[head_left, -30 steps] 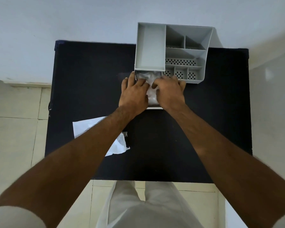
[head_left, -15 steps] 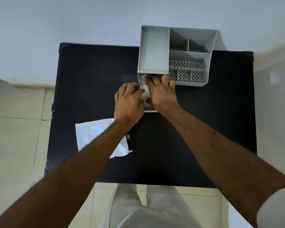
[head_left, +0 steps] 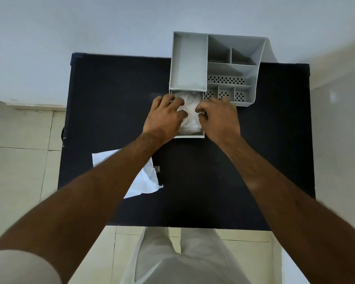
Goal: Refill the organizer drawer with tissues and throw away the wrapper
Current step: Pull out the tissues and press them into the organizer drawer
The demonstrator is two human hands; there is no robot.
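In the pulled-out drawer (head_left: 190, 136) of the organizer (head_left: 213, 66), tissues (head_left: 190, 114) are pressed down by left hand (head_left: 165, 115) and right hand (head_left: 218, 117), fingers spread (nothing pinched). Drawer not yet closed; wrapper (head_left: 146, 179) left on table (head_left: 234, 171), not yet discarded.

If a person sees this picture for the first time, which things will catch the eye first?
First, the two hands, left hand and right hand, pressing white tissues into the open drawer at the middle. Behind it stands the grey organizer at the far edge of the black table. A white wrapper lies on the table's near left.
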